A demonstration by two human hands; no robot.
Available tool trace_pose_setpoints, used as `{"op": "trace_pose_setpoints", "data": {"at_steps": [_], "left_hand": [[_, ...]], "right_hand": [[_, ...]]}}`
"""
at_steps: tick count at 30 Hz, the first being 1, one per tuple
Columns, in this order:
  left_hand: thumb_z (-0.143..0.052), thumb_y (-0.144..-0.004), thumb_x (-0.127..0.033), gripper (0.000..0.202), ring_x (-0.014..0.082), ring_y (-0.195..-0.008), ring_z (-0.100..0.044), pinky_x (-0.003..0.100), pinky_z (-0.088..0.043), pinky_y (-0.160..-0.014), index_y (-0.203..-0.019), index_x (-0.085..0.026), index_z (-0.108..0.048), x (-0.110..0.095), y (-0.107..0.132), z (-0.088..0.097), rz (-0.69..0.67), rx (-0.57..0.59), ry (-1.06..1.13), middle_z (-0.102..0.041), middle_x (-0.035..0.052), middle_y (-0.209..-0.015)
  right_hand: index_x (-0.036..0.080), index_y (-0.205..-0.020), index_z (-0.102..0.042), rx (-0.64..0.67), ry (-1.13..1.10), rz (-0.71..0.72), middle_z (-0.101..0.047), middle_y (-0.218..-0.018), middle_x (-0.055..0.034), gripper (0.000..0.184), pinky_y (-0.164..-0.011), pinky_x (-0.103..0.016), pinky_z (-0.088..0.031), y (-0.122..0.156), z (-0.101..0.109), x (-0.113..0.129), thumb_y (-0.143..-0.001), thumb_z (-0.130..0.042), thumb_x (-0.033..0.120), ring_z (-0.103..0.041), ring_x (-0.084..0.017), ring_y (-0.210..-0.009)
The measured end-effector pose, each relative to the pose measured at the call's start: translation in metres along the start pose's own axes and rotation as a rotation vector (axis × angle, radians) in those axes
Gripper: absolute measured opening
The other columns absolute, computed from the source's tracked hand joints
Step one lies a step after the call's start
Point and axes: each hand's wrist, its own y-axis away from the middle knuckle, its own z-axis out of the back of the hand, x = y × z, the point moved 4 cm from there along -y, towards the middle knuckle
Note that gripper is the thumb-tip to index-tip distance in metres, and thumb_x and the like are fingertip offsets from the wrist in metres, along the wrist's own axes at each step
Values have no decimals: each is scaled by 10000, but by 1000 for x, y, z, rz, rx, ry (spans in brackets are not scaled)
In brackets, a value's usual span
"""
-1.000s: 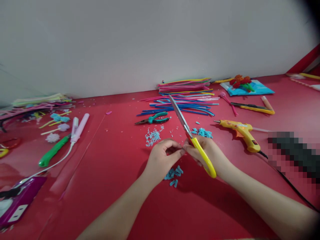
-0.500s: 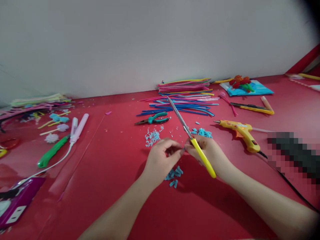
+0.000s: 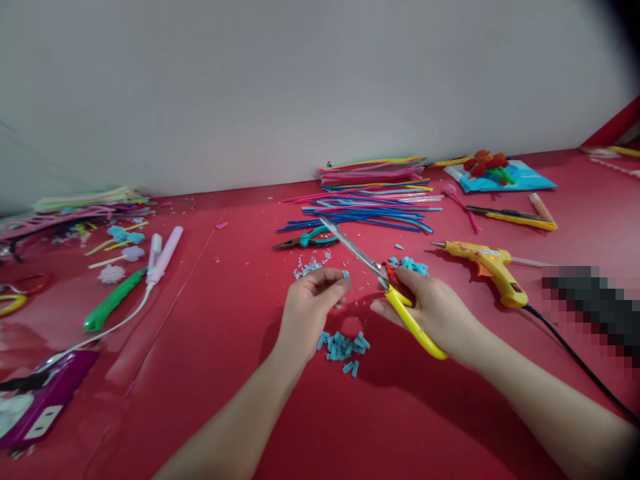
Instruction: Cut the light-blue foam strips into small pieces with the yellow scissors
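My right hand [image 3: 429, 308] grips yellow-handled scissors [image 3: 385, 283], blades pointing up and left over the red table [image 3: 210, 373]. My left hand [image 3: 307, 308] is pinched shut, with a tiny blue bit at its fingertips, a little left of the blades. Below both hands lies a small heap of cut blue pieces [image 3: 344, 347]. Another blue heap [image 3: 410, 266] sits just beyond my right hand. Pale blue crumbs [image 3: 309, 265] lie ahead of my left hand.
Teal pliers [image 3: 307, 239] and a stack of coloured pipe cleaners [image 3: 373, 193] lie ahead. A yellow glue gun [image 3: 487, 263] with a black cord is at the right. At the left are a green tool [image 3: 113, 301], a pink corded device [image 3: 163, 257] and small pompoms [image 3: 113, 273].
My hands have drawn apart: the left moved left, the right and the scissors tilted lower. The blue heap below now shows more fully.
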Motion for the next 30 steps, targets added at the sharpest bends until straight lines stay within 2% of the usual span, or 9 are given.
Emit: {"op": "trace_pose_setpoints", "data": {"at_steps": [5,12,23,30], "left_hand": [[-617,-645,-197,100,50,-501,-430,178,-333,-477,-725,-141,-592,-3,-4,12,-8,-101,172,-515,-27,-591],[-563,-689,-167,45,51,-509,-398,179,-304,-473,-681,-149,-603,-3,-5,18,-68,-95,183,-487,-30,-559],[-587,-666,-169,36,56,-504,-399,190,-306,-476,-637,-149,-576,-6,-5,16,-59,-113,221,-470,-33,-544],[-587,-672,-181,60,59,-516,-406,191,-300,-483,-627,-148,-566,-6,-4,15,-57,-88,253,-469,-29,-551]], "right_hand": [[221,-714,-371,53,244,55,-477,-521,36,307,-442,-215,-209,5,-11,-2,-695,-461,514,-436,-115,-460],[211,-726,-380,37,420,136,-538,-566,-6,317,-452,-238,-191,5,-19,-4,-737,-391,528,-505,-152,-500],[203,-728,-390,12,453,184,-538,-541,-5,308,-446,-238,-169,7,-19,-6,-769,-351,505,-492,-141,-471],[200,-728,-395,41,426,176,-546,-551,-14,316,-448,-249,-167,8,-18,-3,-779,-342,508,-498,-140,-474]]}}
